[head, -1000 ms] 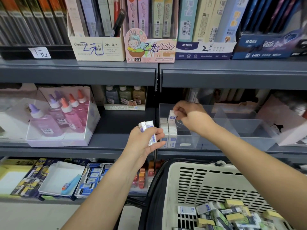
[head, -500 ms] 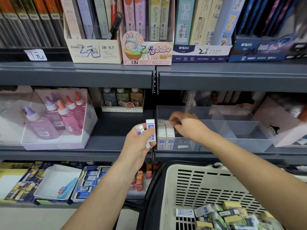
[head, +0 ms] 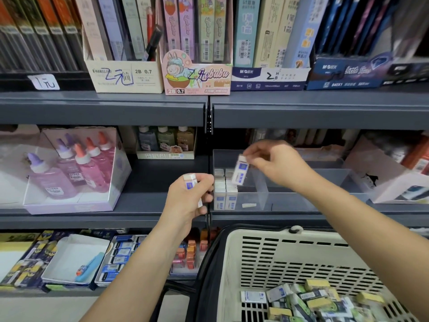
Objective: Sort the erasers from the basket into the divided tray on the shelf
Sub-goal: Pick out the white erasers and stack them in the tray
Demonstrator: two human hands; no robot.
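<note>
My right hand [head: 276, 165] pinches a white eraser with a blue label [head: 240, 170] by its top end, hanging just above the left compartment of the clear divided tray [head: 301, 201] on the middle shelf. Several matching white erasers [head: 224, 190] stand packed upright in that compartment. My left hand [head: 188, 198] grips another white and blue eraser [head: 190, 181] in front of the shelf, left of the tray. The cream basket [head: 267, 259] at the lower right holds a heap of mixed erasers [head: 313, 300], some white and blue, some yellow and green.
Glue bottles in a lilac display box [head: 72, 173] stand on the middle shelf to the left. Small bottles [head: 166, 141] sit at the back. Pencil lead boxes [head: 197, 73] line the upper shelf. The lower shelf carries trays of stationery [head: 118, 256]. A pink box [head: 394, 173] borders the tray's right side.
My right hand left the packed erasers, took one eraser from my left hand and now holds it over the left compartment. My left hand holds one fewer eraser.
</note>
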